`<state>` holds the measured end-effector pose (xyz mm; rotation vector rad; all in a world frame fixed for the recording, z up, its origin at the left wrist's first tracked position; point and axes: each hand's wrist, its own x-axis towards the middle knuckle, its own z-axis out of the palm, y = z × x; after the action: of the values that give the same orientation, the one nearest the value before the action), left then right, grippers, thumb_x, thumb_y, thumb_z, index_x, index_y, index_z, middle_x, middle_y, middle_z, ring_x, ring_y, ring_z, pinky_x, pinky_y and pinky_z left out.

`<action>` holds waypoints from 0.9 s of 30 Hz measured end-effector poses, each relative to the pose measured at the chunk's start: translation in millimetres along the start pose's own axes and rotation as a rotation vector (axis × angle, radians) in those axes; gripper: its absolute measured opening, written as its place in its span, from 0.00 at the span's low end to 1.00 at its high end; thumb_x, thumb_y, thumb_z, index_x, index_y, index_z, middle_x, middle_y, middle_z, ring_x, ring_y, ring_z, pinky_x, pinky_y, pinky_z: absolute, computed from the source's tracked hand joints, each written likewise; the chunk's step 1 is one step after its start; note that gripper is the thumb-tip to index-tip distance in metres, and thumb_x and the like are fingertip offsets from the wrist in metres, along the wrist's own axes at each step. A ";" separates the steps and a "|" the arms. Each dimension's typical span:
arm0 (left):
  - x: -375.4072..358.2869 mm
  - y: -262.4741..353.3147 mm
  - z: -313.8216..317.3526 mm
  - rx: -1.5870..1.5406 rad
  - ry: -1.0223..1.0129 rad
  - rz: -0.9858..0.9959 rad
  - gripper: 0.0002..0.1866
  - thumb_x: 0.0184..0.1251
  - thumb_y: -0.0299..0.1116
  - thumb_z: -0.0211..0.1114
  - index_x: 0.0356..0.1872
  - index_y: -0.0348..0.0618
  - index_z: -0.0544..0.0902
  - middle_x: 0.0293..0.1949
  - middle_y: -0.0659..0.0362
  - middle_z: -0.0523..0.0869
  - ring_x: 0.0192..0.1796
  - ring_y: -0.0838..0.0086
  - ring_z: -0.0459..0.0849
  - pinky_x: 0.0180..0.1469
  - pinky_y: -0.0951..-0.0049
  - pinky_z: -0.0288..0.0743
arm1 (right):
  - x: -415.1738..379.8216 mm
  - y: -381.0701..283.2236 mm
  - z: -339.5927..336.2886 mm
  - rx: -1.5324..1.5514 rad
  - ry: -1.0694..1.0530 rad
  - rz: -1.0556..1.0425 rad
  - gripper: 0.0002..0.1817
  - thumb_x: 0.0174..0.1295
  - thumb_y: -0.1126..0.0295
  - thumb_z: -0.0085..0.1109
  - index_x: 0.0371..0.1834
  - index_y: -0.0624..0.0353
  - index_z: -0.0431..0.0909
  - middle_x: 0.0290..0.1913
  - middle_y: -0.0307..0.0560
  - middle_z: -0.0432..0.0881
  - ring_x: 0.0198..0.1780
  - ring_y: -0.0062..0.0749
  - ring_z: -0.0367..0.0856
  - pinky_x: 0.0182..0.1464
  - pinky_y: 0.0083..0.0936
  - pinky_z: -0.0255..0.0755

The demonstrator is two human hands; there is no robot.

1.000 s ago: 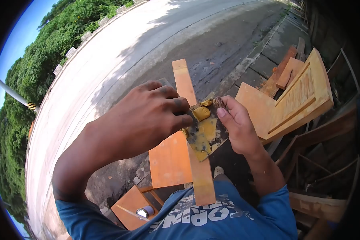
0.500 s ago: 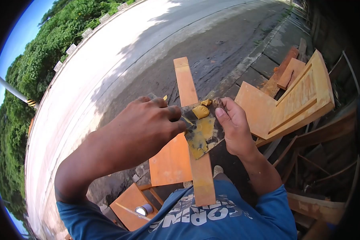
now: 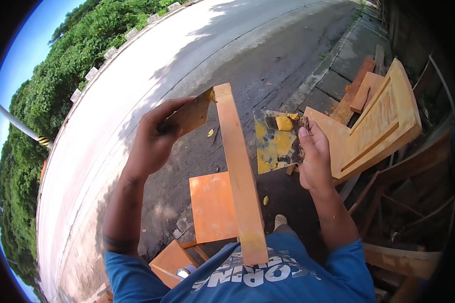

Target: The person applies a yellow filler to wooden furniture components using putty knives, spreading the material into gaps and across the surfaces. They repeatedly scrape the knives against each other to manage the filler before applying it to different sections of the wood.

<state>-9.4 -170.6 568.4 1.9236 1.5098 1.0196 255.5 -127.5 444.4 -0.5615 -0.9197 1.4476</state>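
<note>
My left hand is closed on a flat putty spreader, its corner dabbed with yellow putty and at the far end of a long wooden board. This board runs away from my chest, its near end against my shirt. To the right of the board, my right hand grips a stained putty plate by its edge, thumb on top. A thick lump of yellow putty sits on the plate's upper part, with smears below it.
An orange wooden chair stands below the board, with an open can on another wooden piece nearby. On the right lean a panelled wooden piece and scrap timber. A paved road runs along the left.
My left hand has moved away from the putty plate, out to the board's far end with the spreader. My right hand has shifted the plate rightward, off the board.
</note>
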 end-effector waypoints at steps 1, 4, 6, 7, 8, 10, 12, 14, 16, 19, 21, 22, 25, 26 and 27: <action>3.8 -14.6 10.4 0.008 0.119 -0.043 0.27 0.55 0.11 0.51 0.59 0.39 0.74 0.51 0.58 0.80 0.55 0.75 0.77 0.57 0.74 0.72 | -3.4 3.6 -3.0 0.046 0.019 0.042 0.11 0.72 0.71 0.41 0.50 0.66 0.70 0.44 0.42 0.77 0.44 0.19 0.75 0.51 0.19 0.71; 15.3 -61.3 54.6 0.080 0.336 0.159 0.25 0.59 0.12 0.46 0.59 0.40 0.71 0.51 0.52 0.77 0.55 0.67 0.77 0.56 0.72 0.69 | -15.6 20.0 -15.4 0.141 0.043 0.112 0.12 0.71 0.71 0.42 0.51 0.66 0.69 0.45 0.43 0.78 0.45 0.22 0.78 0.51 0.21 0.73; 20.0 -79.1 79.7 0.054 0.424 0.200 0.26 0.58 0.08 0.46 0.57 0.40 0.70 0.53 0.50 0.72 0.56 0.61 0.76 0.55 0.67 0.74 | -24.1 24.6 -19.6 0.170 0.079 0.149 0.12 0.71 0.71 0.42 0.51 0.66 0.69 0.46 0.44 0.78 0.46 0.22 0.79 0.52 0.22 0.73; 22.9 -86.3 90.4 0.087 0.461 0.285 0.27 0.56 0.07 0.46 0.57 0.40 0.70 0.53 0.49 0.72 0.56 0.59 0.75 0.53 0.65 0.75 | -28.0 26.2 -23.4 0.178 0.094 0.152 0.12 0.71 0.71 0.43 0.52 0.66 0.69 0.47 0.46 0.78 0.47 0.24 0.79 0.52 0.23 0.73; 22.4 -91.3 99.4 0.060 0.431 0.285 0.28 0.53 0.07 0.48 0.57 0.39 0.70 0.53 0.48 0.71 0.55 0.55 0.75 0.53 0.63 0.76 | -32.7 28.4 -30.2 0.177 0.108 0.156 0.12 0.71 0.70 0.43 0.52 0.66 0.69 0.47 0.46 0.78 0.47 0.24 0.79 0.52 0.23 0.73; 20.1 -93.4 113.7 0.248 0.459 0.411 0.29 0.50 0.06 0.49 0.57 0.36 0.69 0.53 0.45 0.71 0.55 0.51 0.74 0.54 0.60 0.74 | -41.2 31.8 -45.8 0.174 0.138 0.164 0.13 0.71 0.70 0.43 0.53 0.66 0.69 0.47 0.46 0.78 0.47 0.25 0.79 0.53 0.24 0.73; 12.3 -101.8 110.0 0.343 0.356 0.298 0.30 0.48 0.05 0.50 0.56 0.34 0.69 0.53 0.43 0.70 0.54 0.48 0.73 0.54 0.57 0.72 | -48.2 30.0 -55.5 0.172 0.180 0.164 0.13 0.71 0.71 0.43 0.53 0.66 0.68 0.48 0.46 0.78 0.48 0.26 0.79 0.53 0.25 0.73; 2.7 -102.0 91.8 0.457 0.217 0.172 0.28 0.48 0.06 0.49 0.55 0.32 0.70 0.52 0.43 0.71 0.55 0.46 0.71 0.56 0.55 0.70 | -55.9 27.2 -68.8 0.156 0.203 0.167 0.13 0.71 0.71 0.43 0.53 0.66 0.68 0.49 0.46 0.78 0.48 0.26 0.79 0.53 0.25 0.73; 0.2 -83.4 61.5 0.570 0.110 0.022 0.28 0.49 0.06 0.45 0.55 0.34 0.72 0.56 0.47 0.72 0.58 0.49 0.72 0.58 0.56 0.70 | -60.1 27.1 -77.1 0.144 0.224 0.181 0.14 0.71 0.70 0.44 0.54 0.66 0.68 0.50 0.47 0.78 0.49 0.27 0.79 0.54 0.25 0.73; 18.5 -36.8 30.5 0.522 0.148 0.069 0.30 0.48 0.07 0.44 0.54 0.35 0.75 0.57 0.49 0.74 0.59 0.50 0.72 0.60 0.57 0.69 | -63.8 27.0 -81.6 0.136 0.218 0.195 0.15 0.71 0.70 0.43 0.56 0.67 0.68 0.51 0.47 0.78 0.50 0.27 0.79 0.55 0.26 0.73; 39.8 -24.9 25.4 0.581 -0.041 0.090 0.31 0.47 0.07 0.43 0.55 0.36 0.76 0.56 0.49 0.76 0.59 0.51 0.73 0.60 0.59 0.69 | -64.0 32.5 -89.3 0.144 0.173 0.213 0.15 0.71 0.70 0.43 0.56 0.67 0.67 0.51 0.48 0.78 0.50 0.27 0.79 0.55 0.26 0.72; 49.9 -23.1 22.6 0.610 -0.132 0.101 0.31 0.47 0.07 0.43 0.55 0.37 0.77 0.56 0.49 0.77 0.59 0.51 0.73 0.61 0.59 0.69 | -63.9 35.7 -92.2 0.147 0.148 0.220 0.15 0.71 0.70 0.44 0.56 0.67 0.67 0.51 0.48 0.78 0.50 0.27 0.79 0.55 0.26 0.72; 65.9 -15.1 34.1 0.685 -0.280 0.091 0.32 0.44 0.06 0.44 0.52 0.38 0.80 0.52 0.49 0.80 0.58 0.54 0.75 0.59 0.59 0.71 | -64.3 37.4 -94.0 0.151 0.123 0.232 0.17 0.71 0.68 0.45 0.57 0.67 0.66 0.52 0.48 0.77 0.52 0.29 0.78 0.56 0.26 0.71; 68.0 -8.4 35.2 0.710 -0.346 0.082 0.32 0.43 0.06 0.44 0.52 0.38 0.80 0.52 0.49 0.80 0.58 0.54 0.76 0.59 0.59 0.71 | -64.9 37.8 -94.0 0.153 0.123 0.237 0.17 0.71 0.68 0.45 0.58 0.66 0.66 0.53 0.48 0.77 0.52 0.29 0.78 0.57 0.27 0.71; 67.7 2.6 31.5 0.708 -0.457 0.054 0.32 0.43 0.06 0.45 0.52 0.37 0.80 0.53 0.49 0.80 0.58 0.54 0.76 0.60 0.59 0.71 | -66.7 38.6 -96.6 0.156 0.126 0.252 0.18 0.71 0.68 0.45 0.58 0.67 0.65 0.53 0.48 0.76 0.54 0.29 0.77 0.58 0.27 0.70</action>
<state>24.6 -104.1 568.7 2.4443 1.6618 0.0022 318.0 -169.7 346.5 -0.6613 -0.6470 1.6728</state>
